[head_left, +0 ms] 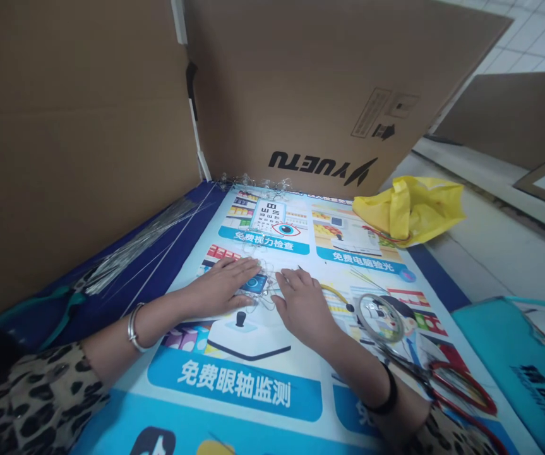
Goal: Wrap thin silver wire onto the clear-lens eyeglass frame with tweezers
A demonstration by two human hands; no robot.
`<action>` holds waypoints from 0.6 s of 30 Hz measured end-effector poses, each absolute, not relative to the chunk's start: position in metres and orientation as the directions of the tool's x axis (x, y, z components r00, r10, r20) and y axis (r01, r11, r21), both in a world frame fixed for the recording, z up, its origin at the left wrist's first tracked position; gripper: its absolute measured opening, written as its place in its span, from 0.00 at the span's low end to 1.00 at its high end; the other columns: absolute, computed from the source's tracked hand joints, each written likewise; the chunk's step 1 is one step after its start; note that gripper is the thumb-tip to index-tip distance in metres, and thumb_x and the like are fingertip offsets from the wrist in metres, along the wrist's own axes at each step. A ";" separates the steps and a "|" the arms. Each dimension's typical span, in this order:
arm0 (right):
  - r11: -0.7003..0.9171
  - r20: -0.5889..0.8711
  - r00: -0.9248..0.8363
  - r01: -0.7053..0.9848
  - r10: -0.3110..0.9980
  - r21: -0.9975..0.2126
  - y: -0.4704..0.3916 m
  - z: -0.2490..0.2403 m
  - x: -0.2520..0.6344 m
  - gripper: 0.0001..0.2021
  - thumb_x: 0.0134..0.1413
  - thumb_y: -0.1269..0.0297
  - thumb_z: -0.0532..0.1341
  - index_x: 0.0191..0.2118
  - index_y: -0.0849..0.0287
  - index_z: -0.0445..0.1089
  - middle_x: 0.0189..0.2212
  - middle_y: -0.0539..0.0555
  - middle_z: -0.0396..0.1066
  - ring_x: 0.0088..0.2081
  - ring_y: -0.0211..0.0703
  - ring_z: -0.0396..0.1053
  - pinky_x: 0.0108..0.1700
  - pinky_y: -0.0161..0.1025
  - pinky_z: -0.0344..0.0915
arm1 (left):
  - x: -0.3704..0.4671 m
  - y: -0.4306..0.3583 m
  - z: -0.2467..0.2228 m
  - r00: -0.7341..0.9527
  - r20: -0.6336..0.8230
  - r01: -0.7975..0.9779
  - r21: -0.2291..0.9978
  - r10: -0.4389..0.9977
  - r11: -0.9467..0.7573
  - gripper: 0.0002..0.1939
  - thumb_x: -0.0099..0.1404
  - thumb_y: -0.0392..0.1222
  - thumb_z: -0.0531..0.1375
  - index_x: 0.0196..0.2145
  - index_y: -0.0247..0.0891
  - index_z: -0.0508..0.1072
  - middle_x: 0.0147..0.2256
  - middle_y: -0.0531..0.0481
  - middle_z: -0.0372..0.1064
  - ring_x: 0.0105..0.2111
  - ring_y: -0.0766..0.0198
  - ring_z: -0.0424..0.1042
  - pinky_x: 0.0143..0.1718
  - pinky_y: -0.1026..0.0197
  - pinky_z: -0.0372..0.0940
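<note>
A piece of thin wire bent into petal-like loops (265, 292) lies on a printed poster (234, 414). My left hand (225, 285) rests flat at its left side, fingers stretched out over the loops. From the right, my right hand (304, 306) lies palm down with its fingertips at the edge of the same loops. Both hands are open, and the wire under the fingers is partly hidden. To the right of my right hand lie a pale ring-shaped coil (381, 318) and scissors with red handles (426, 374).
Cardboard panels (87, 126) stand at the left and back. Along the back sit several small wire pieces (276, 184). A yellow plastic bag (409, 212) lies back right, a teal pouch (509, 354) front right. At left are a bundle of straight wires (134, 246) and a teal-handled tool (66, 309).
</note>
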State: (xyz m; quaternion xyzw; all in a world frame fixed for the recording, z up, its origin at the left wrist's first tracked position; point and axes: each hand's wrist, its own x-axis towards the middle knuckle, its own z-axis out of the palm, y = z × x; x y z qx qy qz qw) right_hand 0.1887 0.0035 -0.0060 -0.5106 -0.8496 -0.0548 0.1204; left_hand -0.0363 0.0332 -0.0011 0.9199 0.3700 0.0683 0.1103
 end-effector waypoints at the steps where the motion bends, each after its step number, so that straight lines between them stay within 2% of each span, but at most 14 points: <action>1: 0.470 0.264 -0.445 0.882 0.856 -0.034 0.003 -0.006 0.189 0.20 0.58 0.60 0.51 0.54 0.62 0.62 0.53 0.57 0.63 0.53 0.55 0.53 0.51 0.51 0.55 | -0.036 0.033 -0.001 0.719 0.052 0.659 0.264 0.693 -0.704 0.33 0.65 0.58 0.46 0.63 0.43 0.42 0.63 0.48 0.41 0.62 0.57 0.40 0.60 0.52 0.37; 6: 0.486 0.335 -0.435 0.870 0.836 -0.081 0.002 -0.004 0.192 0.17 0.58 0.61 0.52 0.51 0.61 0.66 0.50 0.57 0.66 0.52 0.53 0.55 0.51 0.51 0.55 | -0.041 0.035 0.001 0.725 0.096 0.619 0.342 0.682 -0.707 0.30 0.66 0.55 0.45 0.62 0.43 0.46 0.62 0.47 0.45 0.62 0.58 0.44 0.60 0.52 0.41; 10: 0.541 0.428 -0.448 0.832 0.785 -0.123 0.002 -0.001 0.192 0.14 0.58 0.62 0.53 0.46 0.59 0.69 0.46 0.57 0.68 0.48 0.51 0.58 0.49 0.50 0.57 | -0.046 0.042 -0.002 0.626 0.209 0.632 0.428 0.751 -0.646 0.26 0.67 0.51 0.46 0.59 0.39 0.54 0.59 0.43 0.53 0.59 0.57 0.53 0.57 0.52 0.50; 14: 0.611 0.510 -0.465 0.776 0.723 -0.157 0.002 0.001 0.193 0.11 0.57 0.65 0.54 0.43 0.58 0.70 0.41 0.56 0.70 0.45 0.47 0.61 0.48 0.47 0.58 | -0.049 0.050 -0.005 0.496 0.364 0.633 0.471 0.789 -0.615 0.18 0.67 0.47 0.48 0.49 0.37 0.67 0.49 0.44 0.67 0.50 0.59 0.65 0.51 0.53 0.59; 18: 0.672 0.579 -0.474 0.717 0.664 -0.184 0.003 -0.001 0.194 0.09 0.56 0.68 0.54 0.40 0.57 0.70 0.37 0.55 0.71 0.42 0.44 0.63 0.49 0.46 0.58 | -0.053 0.053 -0.002 0.554 0.394 0.578 0.452 0.733 -0.680 0.12 0.66 0.43 0.51 0.38 0.38 0.72 0.38 0.47 0.73 0.43 0.61 0.69 0.46 0.56 0.62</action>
